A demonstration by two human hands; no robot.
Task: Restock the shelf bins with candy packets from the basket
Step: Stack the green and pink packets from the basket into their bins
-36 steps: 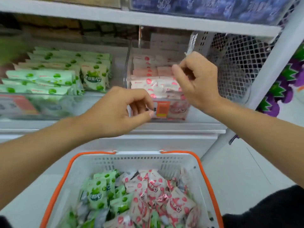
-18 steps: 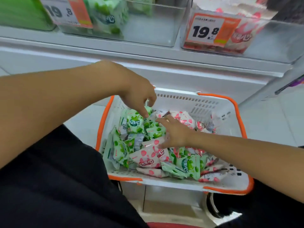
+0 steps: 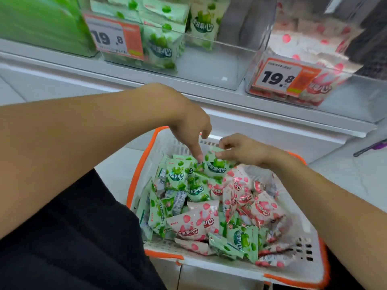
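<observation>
A white basket (image 3: 289, 266) with an orange rim sits below me, holding several green and pink candy packets. My right hand (image 3: 240, 149) pinches the top edge of a green packet (image 3: 217, 166) at the basket's far side. My left hand (image 3: 192, 130) hovers beside it, its index finger pointing down and touching the packets just left of that one. On the shelf above, a clear bin (image 3: 209, 63) holds green packets and another clear bin (image 3: 261, 84) on the right holds pink ones.
Each bin front carries an orange-and-white price tag (image 3: 115, 38) reading 19.8. A green box (image 3: 41, 24) stands at the far left of the shelf. White floor tiles (image 3: 356, 181) lie to the right of the basket. My black clothing (image 3: 73, 237) fills the lower left.
Both hands came down from the pink shelf bin into the basket. My right hand moved from the pink packets to the far side and took hold of a green packet.
</observation>
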